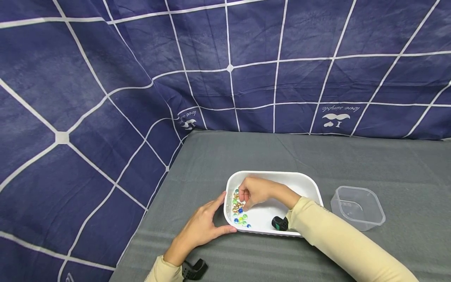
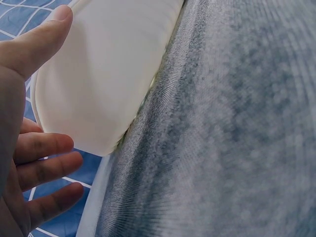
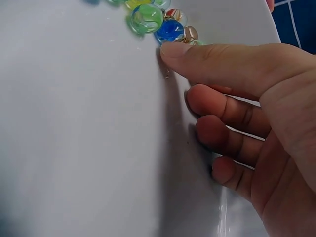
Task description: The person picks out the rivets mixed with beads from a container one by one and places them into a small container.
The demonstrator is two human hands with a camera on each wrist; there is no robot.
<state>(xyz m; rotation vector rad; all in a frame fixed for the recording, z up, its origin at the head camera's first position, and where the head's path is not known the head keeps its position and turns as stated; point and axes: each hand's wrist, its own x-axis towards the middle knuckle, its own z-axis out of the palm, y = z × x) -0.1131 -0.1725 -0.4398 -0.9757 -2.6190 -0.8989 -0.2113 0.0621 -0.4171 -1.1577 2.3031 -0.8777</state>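
A white tray (image 1: 282,225) holds a cluster of glass marbles and small gold-coloured pieces (image 1: 235,209) along its left end. My right hand (image 1: 258,190) reaches down into it, fingers bent, with thumb and fingertips apart. In the right wrist view the thumb tip is right at a blue marble (image 3: 169,30), beside a green swirled marble (image 3: 146,19); the index fingertip is hidden behind the thumb. My left hand (image 1: 201,224) rests at the tray's left end, thumb and fingers spread round the near-left corner. Its thumb (image 2: 47,37) lies along the tray wall (image 2: 108,74) in the left wrist view.
A clear plastic container (image 1: 357,207) stands to the right of the tray, beyond the right forearm. Grey cloth (image 1: 218,156) covers the table. A dark blue curtain with white lines (image 1: 253,86) hangs behind and at the left.
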